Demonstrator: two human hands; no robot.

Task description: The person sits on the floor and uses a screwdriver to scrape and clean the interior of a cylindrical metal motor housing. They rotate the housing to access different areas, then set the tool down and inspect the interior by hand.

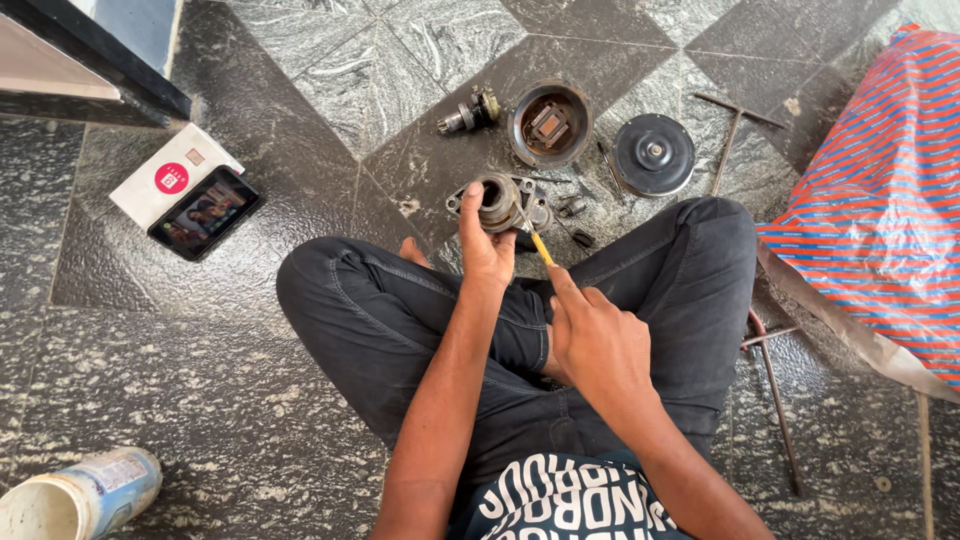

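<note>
A round metal motor housing part (pixel 497 203) is steadied on the stone floor (pixel 250 420), just ahead of the crossed legs, by the left hand (pixel 485 250), whose thumb and fingers are clasped on its rim. The right hand (pixel 595 340) is closed around a yellow-handled screwdriver (pixel 540 247) — its tip is set against the part. The tool is best kept square and seated, with the housing pinned firmly; small loose parts (pixel 575 208) lie just beside it.
</note>
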